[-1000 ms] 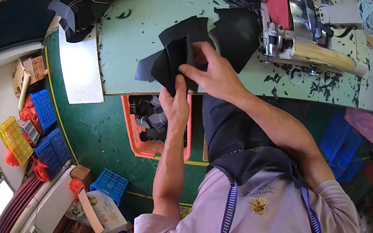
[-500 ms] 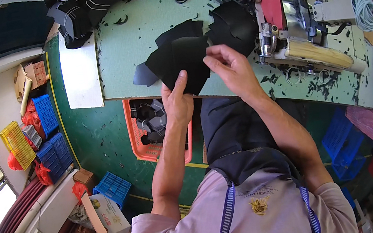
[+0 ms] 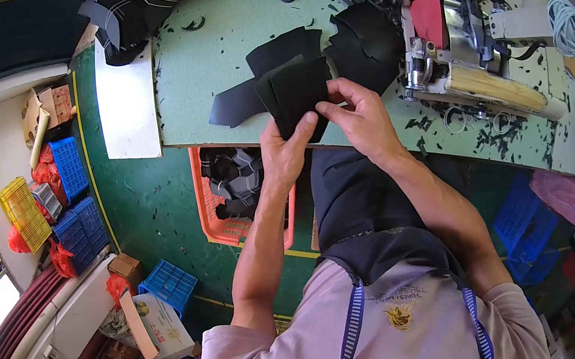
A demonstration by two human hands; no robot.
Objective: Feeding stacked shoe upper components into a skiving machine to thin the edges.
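Observation:
Both my hands hold black sheet pieces (image 3: 297,94) at the near edge of the pale green table. My left hand (image 3: 287,147) grips their lower left part, thumb on top. At the right edge, my right hand (image 3: 361,118) pinches them between thumb and fingers. A dark grey piece (image 3: 237,104) lies flat to the left, and another black piece (image 3: 285,49) shows just behind. To the right rests a stack of black pieces (image 3: 362,45), beside the machine (image 3: 467,50) with a red part and a pale roller.
Black scraps litter the green tabletop (image 3: 206,56). Bundles of dark pieces (image 3: 137,10) line its far side. An orange basket (image 3: 207,219) with tied bundles stands on the floor below the near edge. Blue crates (image 3: 80,233) and a carton (image 3: 161,330) are at the left.
The black sheet in my hands has turned and now looks narrower, with layered edges. My left hand has moved slightly right, and my right hand has closed on the sheet's right edge.

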